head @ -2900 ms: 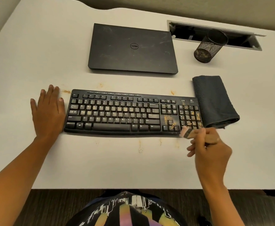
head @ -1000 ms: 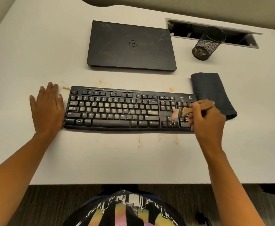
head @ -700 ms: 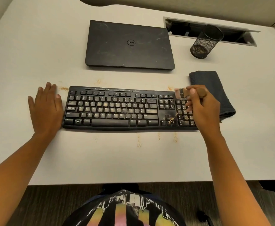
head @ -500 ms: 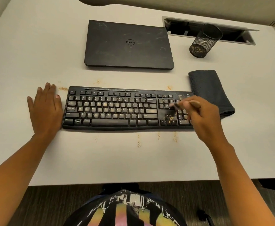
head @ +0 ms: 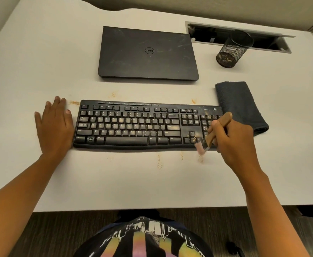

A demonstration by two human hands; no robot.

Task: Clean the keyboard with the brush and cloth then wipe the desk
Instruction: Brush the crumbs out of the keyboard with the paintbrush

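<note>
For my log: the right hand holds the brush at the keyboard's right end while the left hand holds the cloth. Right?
No: the head view shows the left hand flat on the desk beside the keyboard; the cloth lies untouched. The right hand holds the brush.

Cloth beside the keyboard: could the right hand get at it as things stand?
Probably yes: the cloth lies uncovered just past the right hand, nothing between them. But its fingers grip the brush, which would likely need putting down first.

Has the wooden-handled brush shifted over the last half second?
Yes. The wooden-handled brush, gripped by the right hand, swept toward the person, from the black keyboard's upper right keys to its near edge.
</note>
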